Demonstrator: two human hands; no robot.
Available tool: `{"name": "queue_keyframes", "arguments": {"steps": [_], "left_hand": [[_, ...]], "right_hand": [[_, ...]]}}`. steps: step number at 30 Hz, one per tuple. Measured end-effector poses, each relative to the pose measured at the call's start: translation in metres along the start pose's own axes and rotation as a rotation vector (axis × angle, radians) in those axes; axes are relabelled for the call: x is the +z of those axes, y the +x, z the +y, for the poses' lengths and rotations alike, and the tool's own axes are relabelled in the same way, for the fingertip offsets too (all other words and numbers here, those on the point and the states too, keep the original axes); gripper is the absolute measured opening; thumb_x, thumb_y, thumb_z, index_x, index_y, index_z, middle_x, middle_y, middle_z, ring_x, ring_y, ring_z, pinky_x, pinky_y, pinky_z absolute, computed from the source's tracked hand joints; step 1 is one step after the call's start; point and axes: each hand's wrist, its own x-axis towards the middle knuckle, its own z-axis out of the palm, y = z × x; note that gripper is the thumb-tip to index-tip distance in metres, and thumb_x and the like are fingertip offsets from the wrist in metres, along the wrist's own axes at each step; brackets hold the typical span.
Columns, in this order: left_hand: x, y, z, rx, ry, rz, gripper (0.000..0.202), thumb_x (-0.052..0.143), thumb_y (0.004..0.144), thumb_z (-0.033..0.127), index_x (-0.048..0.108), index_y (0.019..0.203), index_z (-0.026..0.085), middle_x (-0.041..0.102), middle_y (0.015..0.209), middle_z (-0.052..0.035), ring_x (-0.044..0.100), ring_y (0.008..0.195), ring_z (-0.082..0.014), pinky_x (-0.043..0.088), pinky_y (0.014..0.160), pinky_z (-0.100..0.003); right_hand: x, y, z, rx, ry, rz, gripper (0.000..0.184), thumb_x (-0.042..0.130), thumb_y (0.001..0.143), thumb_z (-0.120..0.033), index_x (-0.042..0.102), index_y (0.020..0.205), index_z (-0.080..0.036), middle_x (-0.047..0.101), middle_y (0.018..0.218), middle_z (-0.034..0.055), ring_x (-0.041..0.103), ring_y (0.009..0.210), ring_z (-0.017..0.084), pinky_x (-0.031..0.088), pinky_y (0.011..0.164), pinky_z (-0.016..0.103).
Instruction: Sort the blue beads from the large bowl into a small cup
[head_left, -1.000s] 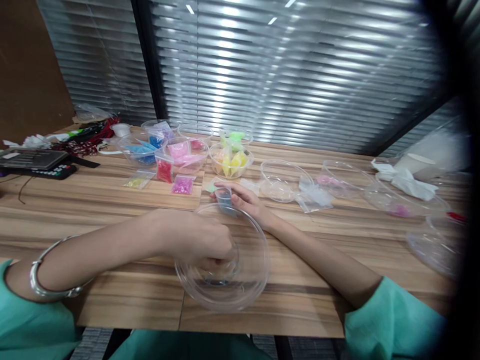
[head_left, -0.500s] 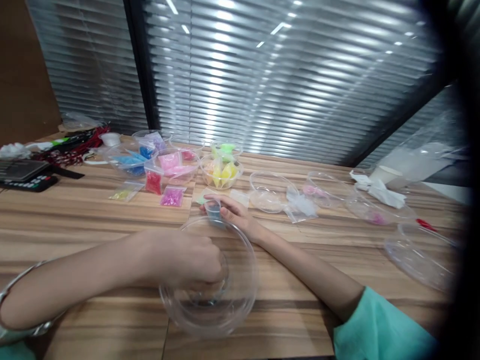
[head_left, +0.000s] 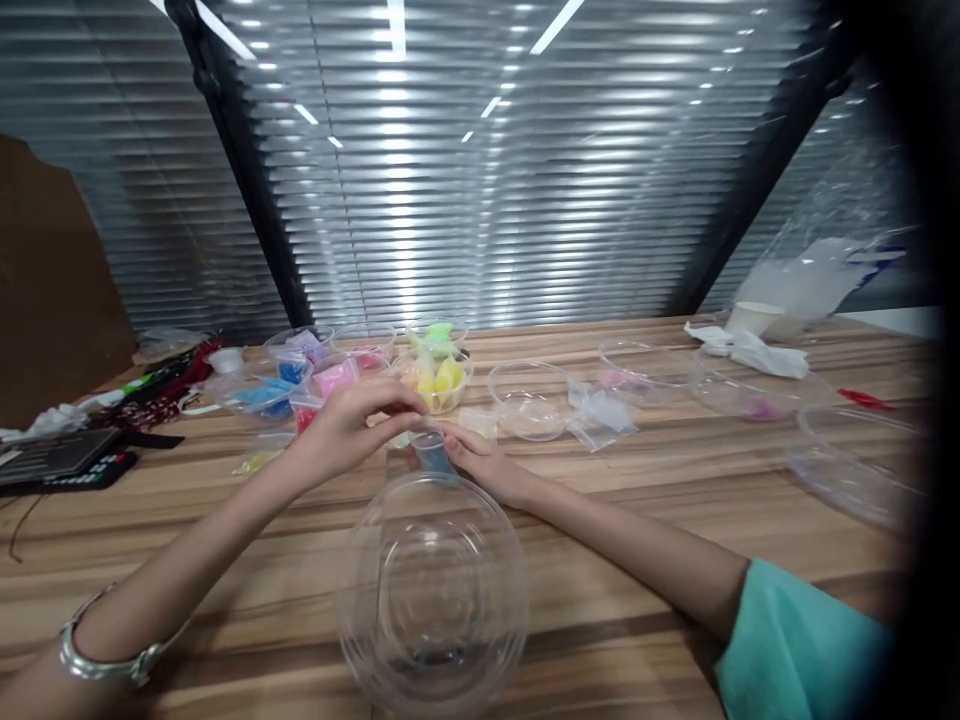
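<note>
A large clear plastic bowl (head_left: 431,590) stands on the wooden table (head_left: 675,520) in front of me. Just behind it my right hand (head_left: 484,462) holds a small clear bag of blue beads (head_left: 433,452) upright. My left hand (head_left: 352,425) hovers above the bag's mouth with its fingertips pinched together; what they hold is too small to make out. A silver bracelet (head_left: 105,660) sits on my left wrist.
Behind the hands stand several clear bowls with bags of coloured beads: blue (head_left: 262,395), pink (head_left: 334,378), yellow (head_left: 442,378). More clear bowls (head_left: 529,400) and lids (head_left: 855,465) lie to the right. A remote (head_left: 67,470) and cords lie far left.
My left hand has lifted out of the large bowl and moved back to the mouth of the blue bead bag. The camera has tilted up.
</note>
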Motion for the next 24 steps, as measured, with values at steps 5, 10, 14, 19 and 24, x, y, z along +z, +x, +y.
{"name": "queue_keyframes", "arguments": {"steps": [5, 10, 14, 19, 24], "left_hand": [[0.013, -0.001, -0.023, 0.028, 0.054, -0.047, 0.014, 0.056, 0.096, 0.022, 0.069, 0.101, 0.018, 0.073, 0.098, -0.0043, 0.067, 0.090, -0.0148, 0.052, 0.080, -0.026], [0.015, -0.003, -0.022, 0.025, 0.107, -0.067, 0.017, 0.056, 0.096, 0.021, 0.071, 0.106, 0.019, 0.074, 0.104, -0.0057, 0.068, 0.098, -0.0172, 0.053, 0.086, -0.029], [0.012, -0.003, -0.023, 0.028, 0.087, -0.100, 0.021, 0.056, 0.096, 0.019, 0.072, 0.110, 0.021, 0.075, 0.107, -0.0056, 0.070, 0.100, -0.0175, 0.054, 0.088, -0.030], [0.009, -0.002, -0.025, 0.054, 0.099, -0.102, 0.017, 0.060, 0.093, 0.019, 0.074, 0.103, 0.019, 0.076, 0.099, -0.0063, 0.072, 0.091, -0.0172, 0.055, 0.080, -0.027], [0.008, -0.002, -0.023, 0.003, 0.084, -0.084, 0.012, 0.066, 0.091, 0.022, 0.074, 0.099, 0.019, 0.076, 0.093, -0.0040, 0.069, 0.083, -0.0150, 0.052, 0.076, -0.024]], "right_hand": [[0.002, 0.001, 0.002, 0.009, 0.066, -0.015, 0.063, 0.043, 0.095, -0.065, 0.051, 0.139, -0.021, 0.068, 0.123, 0.0127, 0.065, 0.115, 0.023, 0.046, 0.106, 0.045], [0.001, 0.004, 0.009, -0.019, 0.117, -0.020, 0.064, 0.044, 0.095, -0.063, 0.046, 0.144, -0.021, 0.067, 0.124, 0.0125, 0.064, 0.116, 0.023, 0.047, 0.106, 0.042], [0.000, 0.005, 0.013, -0.037, 0.123, -0.025, 0.064, 0.046, 0.095, -0.062, 0.046, 0.144, -0.020, 0.067, 0.124, 0.0126, 0.065, 0.115, 0.022, 0.047, 0.104, 0.041], [0.000, 0.005, 0.013, -0.035, 0.105, -0.014, 0.060, 0.044, 0.097, -0.061, 0.051, 0.140, -0.021, 0.068, 0.119, 0.0113, 0.065, 0.114, 0.022, 0.046, 0.105, 0.042], [0.000, 0.005, 0.013, -0.034, 0.114, -0.030, 0.061, 0.046, 0.095, -0.063, 0.050, 0.140, -0.021, 0.068, 0.120, 0.0112, 0.064, 0.115, 0.023, 0.046, 0.105, 0.041]]}}
